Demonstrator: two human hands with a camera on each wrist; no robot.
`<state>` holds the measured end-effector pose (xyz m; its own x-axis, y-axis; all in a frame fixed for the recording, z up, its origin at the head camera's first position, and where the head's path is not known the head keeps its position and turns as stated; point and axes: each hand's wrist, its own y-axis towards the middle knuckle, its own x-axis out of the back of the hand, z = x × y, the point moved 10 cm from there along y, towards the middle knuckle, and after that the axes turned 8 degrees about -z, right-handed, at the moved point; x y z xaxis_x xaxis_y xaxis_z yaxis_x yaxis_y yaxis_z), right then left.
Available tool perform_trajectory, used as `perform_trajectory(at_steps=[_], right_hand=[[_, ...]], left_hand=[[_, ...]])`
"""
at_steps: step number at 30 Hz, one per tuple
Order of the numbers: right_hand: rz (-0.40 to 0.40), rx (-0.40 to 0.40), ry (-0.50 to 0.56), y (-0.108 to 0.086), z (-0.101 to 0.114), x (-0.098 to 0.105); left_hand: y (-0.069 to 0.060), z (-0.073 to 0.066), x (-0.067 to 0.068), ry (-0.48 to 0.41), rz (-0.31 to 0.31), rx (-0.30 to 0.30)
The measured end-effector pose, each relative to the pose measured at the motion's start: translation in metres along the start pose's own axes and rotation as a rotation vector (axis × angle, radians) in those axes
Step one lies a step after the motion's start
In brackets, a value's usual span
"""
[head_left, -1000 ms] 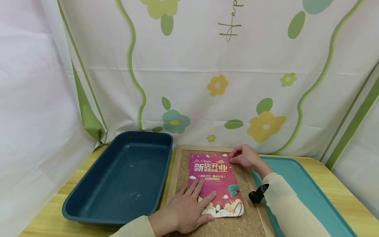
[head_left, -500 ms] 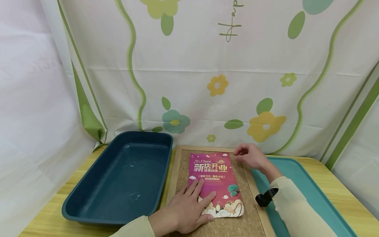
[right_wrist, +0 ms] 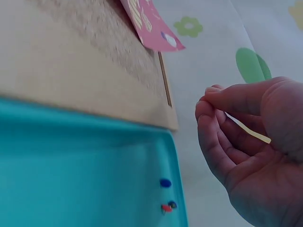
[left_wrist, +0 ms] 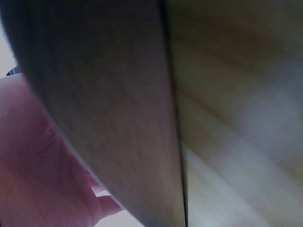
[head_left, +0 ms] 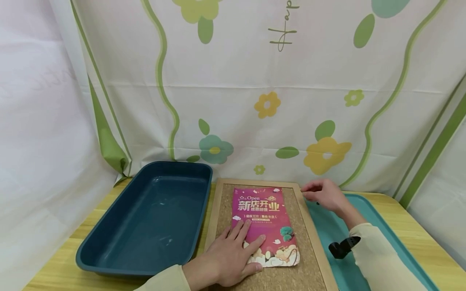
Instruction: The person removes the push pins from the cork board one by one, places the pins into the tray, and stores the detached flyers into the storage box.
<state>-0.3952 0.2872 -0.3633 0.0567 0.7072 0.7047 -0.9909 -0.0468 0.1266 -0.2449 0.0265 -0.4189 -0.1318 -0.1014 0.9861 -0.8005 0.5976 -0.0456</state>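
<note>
A pink and purple printed leaflet [head_left: 269,232] lies on a wood-framed cork board [head_left: 309,262]. My left hand [head_left: 231,256] rests on its lower left part with the fingers spread. In the left wrist view, part of that hand [left_wrist: 42,165] shows beside a blurred wooden edge. My right hand [head_left: 325,198] is at the board's upper right corner, apart from the leaflet. Its thumb and forefinger tips meet in the right wrist view; anything between them is hidden. Below that hand, a blue pin [right_wrist: 165,183] and a red pin [right_wrist: 166,208] lie in the teal tray [right_wrist: 71,175].
A deep dark blue tray [head_left: 145,230] stands left of the board. The teal tray sits against the board's right side on a wooden table [head_left: 429,230]. A flower-printed cloth [head_left: 233,101] hangs close behind. A black wrist camera [head_left: 342,247] is on the right wrist.
My right hand has moved away from the leaflet's upper right corner, rightward past the board's frame to the teal tray's edge. The left hand and the leaflet have stayed put.
</note>
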Motion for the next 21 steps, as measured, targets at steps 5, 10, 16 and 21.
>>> perform_trajectory(at_steps=[5, 10, 16, 21], right_hand=[[0.001, -0.027, -0.009, -0.001, -0.012, 0.012], [-0.013, -0.02, -0.012, -0.002, -0.022, 0.024], [-0.015, -0.033, -0.053, -0.006, -0.038, 0.035], [-0.015, -0.054, -0.074, -0.008, -0.054, 0.041]], left_hand=[[0.0, 0.0, 0.001, -0.006, -0.01, -0.003], [-0.001, 0.0, 0.003, -0.008, -0.003, 0.0], [-0.001, -0.002, 0.007, 0.013, 0.001, 0.009], [-0.001, -0.001, 0.006, 0.005, 0.0, 0.005]])
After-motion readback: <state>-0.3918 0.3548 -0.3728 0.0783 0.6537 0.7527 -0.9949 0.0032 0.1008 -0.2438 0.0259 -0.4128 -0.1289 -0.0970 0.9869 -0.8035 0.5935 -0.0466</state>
